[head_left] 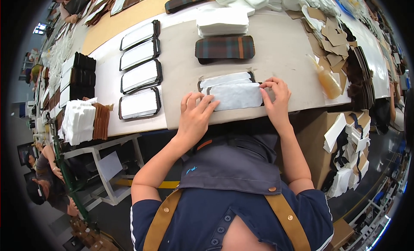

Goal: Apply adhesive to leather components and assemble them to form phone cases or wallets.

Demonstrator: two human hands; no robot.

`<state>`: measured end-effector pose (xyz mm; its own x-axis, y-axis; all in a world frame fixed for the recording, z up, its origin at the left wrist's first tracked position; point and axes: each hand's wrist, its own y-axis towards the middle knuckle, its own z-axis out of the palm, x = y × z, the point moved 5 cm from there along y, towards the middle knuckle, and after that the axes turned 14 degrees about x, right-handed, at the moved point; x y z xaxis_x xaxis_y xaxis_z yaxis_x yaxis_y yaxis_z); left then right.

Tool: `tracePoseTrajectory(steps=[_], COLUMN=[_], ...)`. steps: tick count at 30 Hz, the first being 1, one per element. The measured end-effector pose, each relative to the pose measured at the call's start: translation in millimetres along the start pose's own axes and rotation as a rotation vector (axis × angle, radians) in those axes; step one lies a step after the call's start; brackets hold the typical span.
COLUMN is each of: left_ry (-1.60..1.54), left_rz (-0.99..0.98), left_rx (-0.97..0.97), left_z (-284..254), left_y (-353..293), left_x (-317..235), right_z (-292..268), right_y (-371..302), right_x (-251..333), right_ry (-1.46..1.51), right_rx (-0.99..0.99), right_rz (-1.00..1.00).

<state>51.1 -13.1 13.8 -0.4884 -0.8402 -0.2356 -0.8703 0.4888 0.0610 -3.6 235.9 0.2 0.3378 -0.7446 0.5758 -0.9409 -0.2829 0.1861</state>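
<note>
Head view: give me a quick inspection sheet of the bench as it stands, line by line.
Surface: long worktable covered with grey-beige sheet, cardboard strip along the far edge.
Job's things: white rectangular sheet lying on a dark-edged panel, pressed flat.
Clutter: four white-faced dark-rimmed panels in a row at left; plaid panel; stack of white sheets; amber squeeze bottle lying on its side; brown cut pieces at right; white stack at left.
Hands: left hand flat on the sheet's left end; right hand pinching its right end.
Cables: nothing seen.
Surroundings: other people at lower left and far left; box of pieces at right.
</note>
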Motion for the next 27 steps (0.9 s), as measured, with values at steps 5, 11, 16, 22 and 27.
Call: tracePoseTrajectory(steps=[5, 11, 16, 22, 27], left_ry=[0.001, -0.081, -0.251, -0.05, -0.108], left_rz=[-0.007, -0.018, 0.085, 0.075, 0.032], left_rx=[0.008, -0.011, 0.015, 0.049, 0.025], left_z=[-1.8, -5.7, 8.8, 11.3, 5.7], left_y=[5.4, 11.5, 24.2, 22.8, 25.5], left_x=[-2.0, -0.4, -19.7, -27.7, -22.7], right_z=[3.8, -17.9, 9.0, 11.0, -7.3], right_y=[5.3, -2.3, -18.7, -17.3, -13.3], right_x=[-30.2, 14.8, 40.4, 21.0, 0.5], right_ry=[0.328, -0.119, -0.1, -0.173, -0.044], right_rx=[-0.007, -0.108, 0.184, 0.253, 0.15], right_rz=[0.107, -0.082, -0.296, -0.314, -0.213])
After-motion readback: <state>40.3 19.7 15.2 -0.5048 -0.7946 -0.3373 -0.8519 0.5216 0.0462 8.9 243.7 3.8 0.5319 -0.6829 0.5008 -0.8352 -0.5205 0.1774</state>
